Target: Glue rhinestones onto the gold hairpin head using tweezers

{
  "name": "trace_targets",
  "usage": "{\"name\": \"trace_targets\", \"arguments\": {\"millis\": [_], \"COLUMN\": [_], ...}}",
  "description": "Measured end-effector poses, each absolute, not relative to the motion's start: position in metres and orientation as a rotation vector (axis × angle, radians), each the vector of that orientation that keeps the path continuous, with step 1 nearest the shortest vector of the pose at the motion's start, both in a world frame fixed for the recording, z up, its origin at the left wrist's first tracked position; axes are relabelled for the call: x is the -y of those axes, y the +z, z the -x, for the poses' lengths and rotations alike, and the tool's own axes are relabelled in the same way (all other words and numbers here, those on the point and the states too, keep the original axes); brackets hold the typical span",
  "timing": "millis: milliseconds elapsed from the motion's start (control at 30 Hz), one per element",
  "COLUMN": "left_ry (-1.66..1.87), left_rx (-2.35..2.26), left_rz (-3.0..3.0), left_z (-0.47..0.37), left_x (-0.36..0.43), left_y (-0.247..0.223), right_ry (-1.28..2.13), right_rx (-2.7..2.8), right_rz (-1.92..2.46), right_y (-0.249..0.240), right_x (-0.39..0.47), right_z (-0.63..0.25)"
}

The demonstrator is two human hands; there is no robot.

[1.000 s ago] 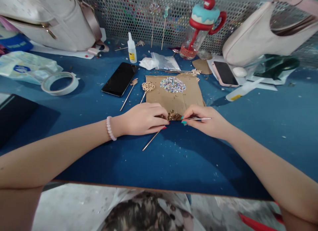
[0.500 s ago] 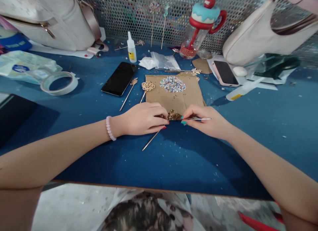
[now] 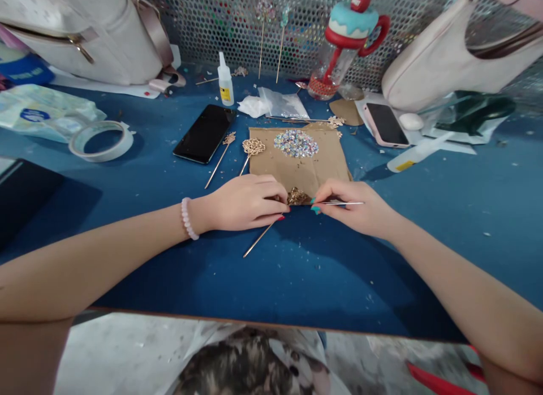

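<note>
My left hand (image 3: 254, 202), with a pale bead bracelet at the wrist, is closed on a gold hair stick (image 3: 258, 240). Its shaft slants down-left from under my fingers, and its openwork head rests at the near edge of a piece of cardboard (image 3: 297, 171). Pinched in my right hand (image 3: 354, 208) is a thin metal rod-like tool (image 3: 344, 203); its tip, close to the stick's head, is too small to make out. A pile of glittering rhinestones (image 3: 296, 143) lies on the cardboard. Left of it are another flower-headed hair stick (image 3: 253, 147) and a smaller one (image 3: 219, 160).
A black phone (image 3: 204, 134), glue bottle (image 3: 225, 81) and tape roll (image 3: 100, 141) lie on the left. To the right are a pink phone (image 3: 387, 125) and a tilted bottle (image 3: 418, 153). A red-handled cup (image 3: 335, 50) and bags stand along the perforated metal back panel (image 3: 203, 27).
Both hands keep their grip and place, the hair stick and tool with them. Only the whole view has shifted very slightly.
</note>
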State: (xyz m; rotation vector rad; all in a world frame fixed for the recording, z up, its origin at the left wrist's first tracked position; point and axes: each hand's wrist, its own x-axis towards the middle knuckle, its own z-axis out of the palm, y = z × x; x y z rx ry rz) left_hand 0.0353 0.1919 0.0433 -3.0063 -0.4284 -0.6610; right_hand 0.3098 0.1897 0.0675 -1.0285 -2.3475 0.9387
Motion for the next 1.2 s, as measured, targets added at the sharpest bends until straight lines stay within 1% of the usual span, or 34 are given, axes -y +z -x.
{"name": "trace_targets", "arguments": {"millis": [900, 1200], "left_ry": [-0.652, -0.666], "left_rx": [0.445, 0.444], "left_rz": [3.027, 3.045], "left_z": [-0.0353, -0.0351], "left_x": [-0.1921, -0.1925], "left_y": [0.0436, 0.0432], "right_ry": [0.927, 1.0], "right_rx": [2.361, 2.161], "right_rz": [1.018, 1.037], "right_y": [0.0642, 0.064], "right_x": [-0.1905, -0.1902], "right_z": [-0.3097, -0.3113]}}
